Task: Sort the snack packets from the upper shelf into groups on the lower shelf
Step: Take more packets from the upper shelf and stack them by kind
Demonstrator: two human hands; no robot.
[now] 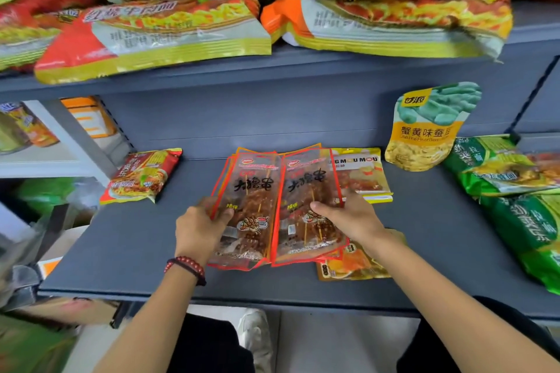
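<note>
Gripping the left skewer packet (251,200), a flat sleeve of clear plastic film with a red border and brown skewered snacks inside, the left hand (201,227) has its thumb across the front near the lower left edge and its fingers tucked beneath. The right hand (348,215) pinches the matching right skewer packet (306,191) from the right, thumb on the front film. Both packets lie side by side, touching along their inner edges, on or just above the middle of the grey lower shelf (121,245). More red edges show behind each, so each hand probably holds a thin stack; how many cannot be told.

These packets look light and slick. The film is floppy, though the sticks likely stiffen them lengthwise. A hold on the long sealed border with support from below seems safest, since a hard squeeze could push a stick through the film.

Both forearms reach forward and slightly inward, wrists low over the shelf, with a dark red bead bracelet (185,266) on the left one.

A yellow flat packet (360,172) lies behind the right hand and an orange packet (348,263) beneath that wrist. Big red-and-yellow noodle bags (169,30) crowd the upper shelf (303,70).
</note>
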